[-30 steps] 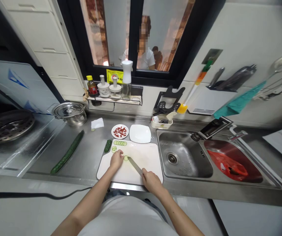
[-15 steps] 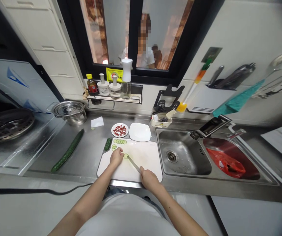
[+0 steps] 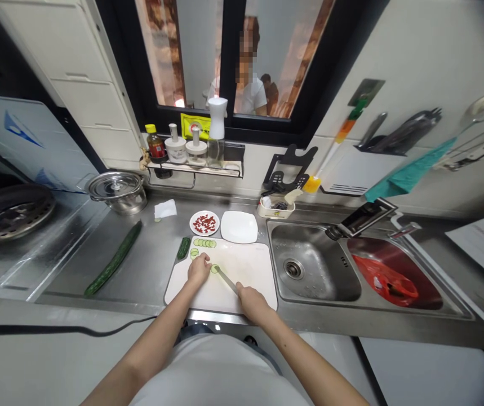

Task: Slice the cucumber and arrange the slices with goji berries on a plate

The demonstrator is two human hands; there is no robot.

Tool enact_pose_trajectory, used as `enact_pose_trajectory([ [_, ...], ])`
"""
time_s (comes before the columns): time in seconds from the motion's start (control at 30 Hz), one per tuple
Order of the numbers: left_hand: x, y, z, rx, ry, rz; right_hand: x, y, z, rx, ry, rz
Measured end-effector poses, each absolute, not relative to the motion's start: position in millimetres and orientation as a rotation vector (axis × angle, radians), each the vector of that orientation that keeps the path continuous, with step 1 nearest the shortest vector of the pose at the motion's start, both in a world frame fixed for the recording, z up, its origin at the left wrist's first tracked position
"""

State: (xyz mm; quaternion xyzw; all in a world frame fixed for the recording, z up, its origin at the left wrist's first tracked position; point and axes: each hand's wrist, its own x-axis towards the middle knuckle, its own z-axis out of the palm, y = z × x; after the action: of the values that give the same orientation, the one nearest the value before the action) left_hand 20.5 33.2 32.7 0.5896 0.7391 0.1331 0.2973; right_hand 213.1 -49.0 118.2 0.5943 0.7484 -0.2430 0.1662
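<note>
My right hand (image 3: 252, 301) is wrapped round the handle of a knife (image 3: 226, 279), its blade pointing up and left over the white cutting board (image 3: 258, 276). At the blade's tip lies a single cucumber slice (image 3: 215, 269). Just left of that slice, my left hand (image 3: 198, 270) rests over the board with fingers curled together; anything between them is hidden. A row of cucumber slices (image 3: 205, 243) lies along the board's upper edge, with a few more slices (image 3: 194, 254) below it. On the upper left corner sits a short cucumber piece (image 3: 183, 248).
A whole cucumber (image 3: 115, 259) lies on the counter to the left, near a lidded steel pot (image 3: 125, 197). Behind the board stand a plate of chopped red pieces (image 3: 204, 224) and a white plate (image 3: 239, 226). Right of the board is a double sink (image 3: 284, 293) holding a red bag (image 3: 387, 282).
The view has shifted slightly. Both hands, the knife and the slice at its tip keep nearly the same places on the board.
</note>
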Motion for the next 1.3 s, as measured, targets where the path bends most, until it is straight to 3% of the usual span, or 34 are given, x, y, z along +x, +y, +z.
enact_pose_trajectory([
  [0.87, 20, 36, 30, 1.531, 1.979, 0.357, 202, -31, 128, 1.62, 2.109, -0.67],
  [1.3, 19, 37, 31, 1.579, 1.965, 0.337, 211, -27, 111, 1.526, 2.296, -0.416],
])
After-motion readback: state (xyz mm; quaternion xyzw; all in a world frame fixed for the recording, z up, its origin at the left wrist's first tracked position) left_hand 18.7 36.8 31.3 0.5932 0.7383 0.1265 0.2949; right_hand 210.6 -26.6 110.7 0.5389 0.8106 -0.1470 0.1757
